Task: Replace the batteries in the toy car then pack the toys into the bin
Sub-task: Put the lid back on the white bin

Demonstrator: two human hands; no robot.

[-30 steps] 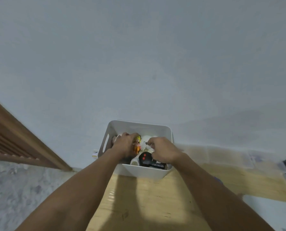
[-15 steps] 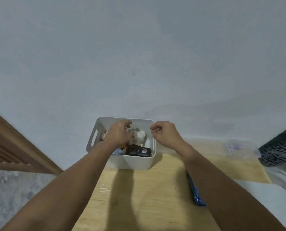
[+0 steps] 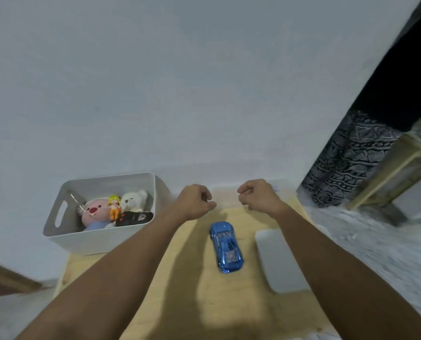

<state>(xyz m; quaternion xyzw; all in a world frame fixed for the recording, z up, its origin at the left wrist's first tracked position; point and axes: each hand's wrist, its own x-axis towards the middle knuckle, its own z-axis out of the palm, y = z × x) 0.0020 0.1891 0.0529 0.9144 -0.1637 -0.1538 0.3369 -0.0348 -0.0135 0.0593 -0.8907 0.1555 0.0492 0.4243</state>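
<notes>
A shiny blue toy car (image 3: 226,246) lies on the wooden table (image 3: 194,290), between my two forearms. The white bin (image 3: 81,238) stands at the table's far left corner. It holds a pink plush (image 3: 92,212), a small yellow-haired doll (image 3: 114,207), a white teddy bear (image 3: 133,201) and a black remote control (image 3: 134,218). My left hand (image 3: 194,201) hovers to the right of the bin, fingers curled in, nothing in it. My right hand (image 3: 257,193) hangs beyond the car, also loosely closed and holding nothing.
A flat grey pad (image 3: 278,260) lies on the table right of the car. A person in patterned trousers (image 3: 347,168) stands at the right beside a wooden frame (image 3: 396,173). A pale wall rises behind the table.
Both hands have come out of the bin and moved right over the table. The view has swung right and down, bringing the blue car and grey pad into sight.
</notes>
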